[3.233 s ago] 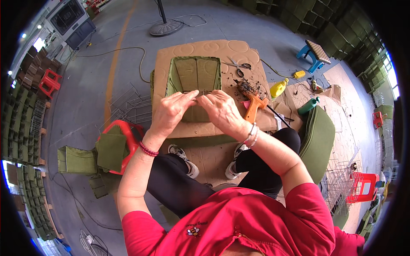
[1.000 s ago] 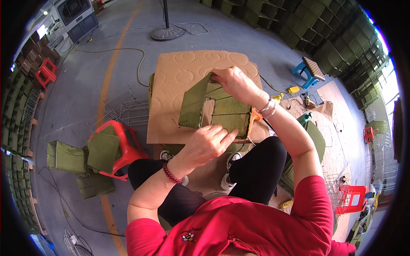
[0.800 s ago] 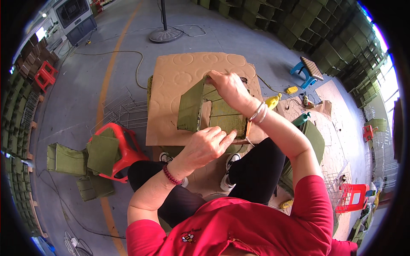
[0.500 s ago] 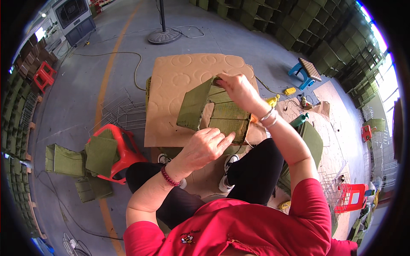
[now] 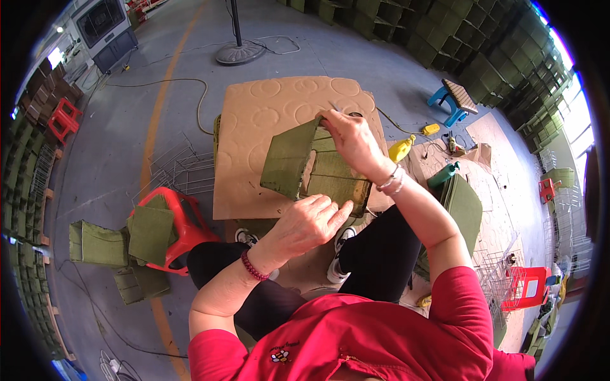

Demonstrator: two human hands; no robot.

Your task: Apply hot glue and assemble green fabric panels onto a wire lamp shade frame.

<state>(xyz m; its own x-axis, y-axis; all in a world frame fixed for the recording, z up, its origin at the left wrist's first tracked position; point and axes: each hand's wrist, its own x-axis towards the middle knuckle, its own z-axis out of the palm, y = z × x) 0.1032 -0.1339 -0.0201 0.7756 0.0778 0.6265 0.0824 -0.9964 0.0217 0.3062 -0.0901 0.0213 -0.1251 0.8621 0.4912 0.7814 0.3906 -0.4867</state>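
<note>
A green fabric-covered box [image 5: 286, 162] with an open side is tilted above a brown cardboard sheet [image 5: 244, 136]. Inside it, wire lines and dark, worn-looking edges show. My right hand [image 5: 357, 143] pinches the box's far upper corner, the fingertips partly out of sight behind the rim. At the near lower edge, my left hand [image 5: 297, 227] grips the box with curled fingers, while its forefinger stretches toward the right corner. My thumb there is hidden. A small dark round thing [image 5: 356, 115] lies on the cardboard just beyond my right hand.
A red stool [image 5: 184, 238] with green panels [image 5: 151, 233] stands left. To the right are a yellow bottle [image 5: 401, 148], a green bottle [image 5: 443, 175], stacked green panels [image 5: 464, 213] and a wire basket [image 5: 495, 282]. A blue-legged stool [image 5: 452, 101] and a pole base [image 5: 241, 53] stand farther off.
The box has shifted slightly left, with both hands still on it. My left hand has edged lower along the near rim. The view has moved a little, uncovering more of the yellow bottle.
</note>
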